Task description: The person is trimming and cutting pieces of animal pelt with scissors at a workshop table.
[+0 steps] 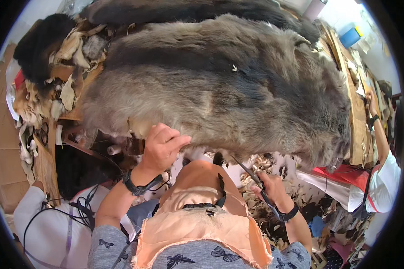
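Cluttered workshop; wooden tabletop (pixel 357 117) piled with fur. Large grey pelt (pixel 220 85) spreads across most of it, near edge hanging toward the person. Darker pelt (pixel 184 11) lies behind it. Black fur (pixel 42 38) and pale hide scraps (pixel 69 49) heap at far left.

Left hand (pixel 162 145) grips the grey pelt's near edge, fingers clenched on the fur, wrist strapped with a black band (pixel 139 186).

Right hand (pixel 271 188) holds scissors (pixel 251 174), fingers closed round the handles, blades pointing up toward the pelt's edge, just beside it; cannot tell if touching.

Peach apron (pixel 202 219) covers the lap. Fur trimmings (pixel 260 163) litter the floor below. Another person in white (pixel 384 179) works at right, arm raised to the tabletop.
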The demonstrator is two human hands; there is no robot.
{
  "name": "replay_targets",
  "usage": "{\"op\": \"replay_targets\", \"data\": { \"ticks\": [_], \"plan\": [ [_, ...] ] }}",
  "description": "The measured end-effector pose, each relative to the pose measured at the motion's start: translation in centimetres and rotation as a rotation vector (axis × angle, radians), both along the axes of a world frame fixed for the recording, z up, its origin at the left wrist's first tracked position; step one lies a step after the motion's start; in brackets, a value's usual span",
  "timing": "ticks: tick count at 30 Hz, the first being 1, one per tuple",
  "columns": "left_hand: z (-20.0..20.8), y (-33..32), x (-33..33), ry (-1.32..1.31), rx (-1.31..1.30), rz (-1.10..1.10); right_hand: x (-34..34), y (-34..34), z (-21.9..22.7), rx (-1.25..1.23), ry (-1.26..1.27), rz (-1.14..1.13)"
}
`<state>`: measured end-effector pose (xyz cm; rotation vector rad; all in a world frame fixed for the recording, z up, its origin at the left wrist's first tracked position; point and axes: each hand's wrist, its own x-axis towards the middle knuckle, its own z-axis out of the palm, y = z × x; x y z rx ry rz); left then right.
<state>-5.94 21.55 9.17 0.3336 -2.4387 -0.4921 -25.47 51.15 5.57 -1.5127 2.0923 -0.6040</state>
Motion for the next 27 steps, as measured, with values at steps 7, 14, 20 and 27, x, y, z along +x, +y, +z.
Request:
{"op": "replay_targets", "data": {
  "ticks": [7, 14, 20, 27],
  "plan": [
    [-0.1, 0.9, 0.1, 0.057, -0.02, 0.008, 0.1, -1.9, 1.8, 0.019, -0.072, 0.054],
    [-0.6, 0.8, 1.4, -0.154, 0.032, 0.015, -0.4, -1.4, 1.4, -0.032, -0.041, 0.008],
    [3.2, -1.2, 0.8, -0.108, 0.353, 0.27, -2.1, 0.4, 4.4, -0.14, 0.058, -0.259],
    [4.9, -8.6, -3.2, -0.415, 0.089, 0.279, -10.2, 4.1, 5.5, -0.28, 0.466, -0.796]
  ]
}}
